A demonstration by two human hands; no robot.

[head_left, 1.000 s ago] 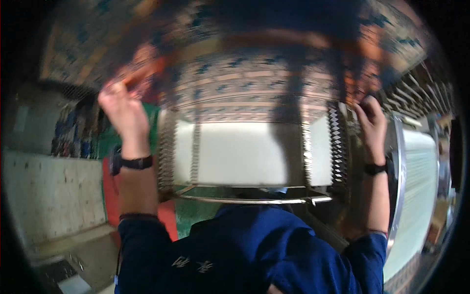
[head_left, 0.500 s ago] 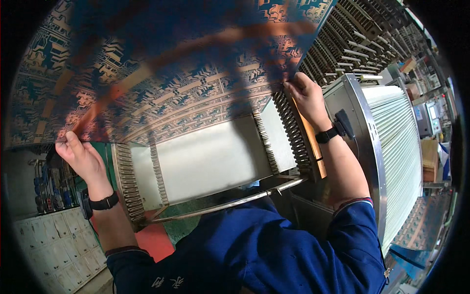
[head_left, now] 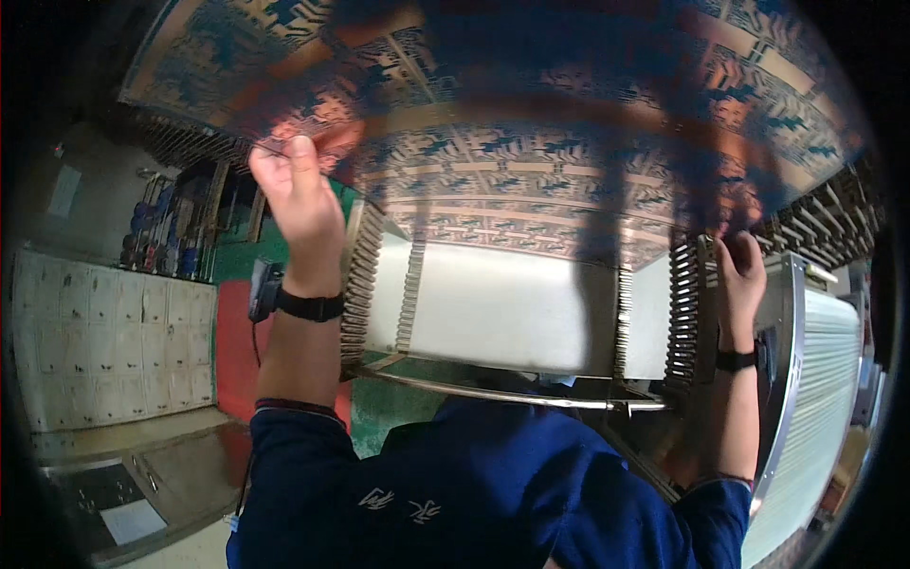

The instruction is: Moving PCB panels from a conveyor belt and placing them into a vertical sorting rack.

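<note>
Two hands [head_left: 308,204] closed on one patterned panel [head_left: 531,175] by a slotted rack [head_left: 361,284], white inside

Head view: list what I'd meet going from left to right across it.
Pale many-doored cabinet → left hand → broad white panel → right hand → pale green ribbed stack.

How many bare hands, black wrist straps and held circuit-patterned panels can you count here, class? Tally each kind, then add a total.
Bare hands, left hand and right hand: 2
Black wrist straps, left strap and right strap: 2
Held circuit-patterned panel: 1
Total: 5
</note>
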